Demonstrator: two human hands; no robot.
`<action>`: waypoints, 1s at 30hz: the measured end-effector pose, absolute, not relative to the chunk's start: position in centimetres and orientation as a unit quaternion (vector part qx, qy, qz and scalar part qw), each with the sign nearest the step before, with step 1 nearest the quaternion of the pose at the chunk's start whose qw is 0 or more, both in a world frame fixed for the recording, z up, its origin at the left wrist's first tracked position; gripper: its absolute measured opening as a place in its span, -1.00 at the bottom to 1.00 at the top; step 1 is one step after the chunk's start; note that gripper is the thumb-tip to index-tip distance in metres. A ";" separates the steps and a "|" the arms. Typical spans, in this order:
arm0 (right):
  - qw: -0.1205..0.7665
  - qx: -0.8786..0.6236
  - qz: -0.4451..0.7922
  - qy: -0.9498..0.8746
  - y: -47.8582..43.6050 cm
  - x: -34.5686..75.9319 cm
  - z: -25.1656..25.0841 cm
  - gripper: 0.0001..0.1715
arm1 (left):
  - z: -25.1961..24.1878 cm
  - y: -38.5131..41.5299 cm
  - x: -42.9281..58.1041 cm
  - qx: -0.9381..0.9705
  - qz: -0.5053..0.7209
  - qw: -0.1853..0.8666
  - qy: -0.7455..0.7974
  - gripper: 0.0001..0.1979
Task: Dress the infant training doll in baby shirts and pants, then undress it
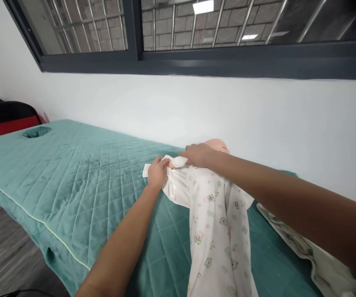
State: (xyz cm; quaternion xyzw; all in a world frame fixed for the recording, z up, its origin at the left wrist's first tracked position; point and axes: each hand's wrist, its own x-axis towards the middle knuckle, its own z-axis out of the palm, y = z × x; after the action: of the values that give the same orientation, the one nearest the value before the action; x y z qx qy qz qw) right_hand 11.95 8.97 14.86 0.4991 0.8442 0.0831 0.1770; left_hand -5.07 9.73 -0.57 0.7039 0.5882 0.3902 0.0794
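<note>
A baby doll, its pink head [217, 144] partly hidden behind my right forearm, lies on the green quilted bed cover [103, 185]. White baby clothes [218, 222] printed with small green and pink animals cover its body and trail toward me. At the sleeve on the left, my left hand [157, 172] is closed around the cuff end, where a bit of the doll's pink hand or arm shows. My right hand [199, 155] reaches across the doll's upper body, its fingers closed on the upper part of the same white sleeve [179, 161]. The exact fingertip hold is partly hidden.
A white wall [119, 103] with a dark-framed barred window [178, 64] rises behind the bed. Folded printed cloth [301, 243] lies at the right under my forearm. The bed cover has a round hole [37, 132] at the far left, near a black and red object [7, 119].
</note>
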 end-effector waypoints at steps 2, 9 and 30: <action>0.172 0.519 0.089 0.833 8.8 12.4 15.3 -0.72 | -0.5 9.6 -5.1 0.704 0.381 0.080 0.593 -0.63; 0.161 0.548 0.093 0.816 8.8 13.4 15.4 -0.69 | -0.5 9.2 -5.1 0.710 0.347 0.076 0.608 -0.63; -0.149 0.447 -0.035 0.881 9.9 17.0 11.9 -0.55 | 0.3 8.9 -3.7 0.790 0.249 -0.082 0.554 -0.49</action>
State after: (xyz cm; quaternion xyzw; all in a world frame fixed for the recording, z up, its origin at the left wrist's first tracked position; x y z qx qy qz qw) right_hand 17.04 9.88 11.90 0.4470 0.8813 -0.0346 -0.1493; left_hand -3.66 8.89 0.32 0.7904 0.5538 0.2485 -0.0821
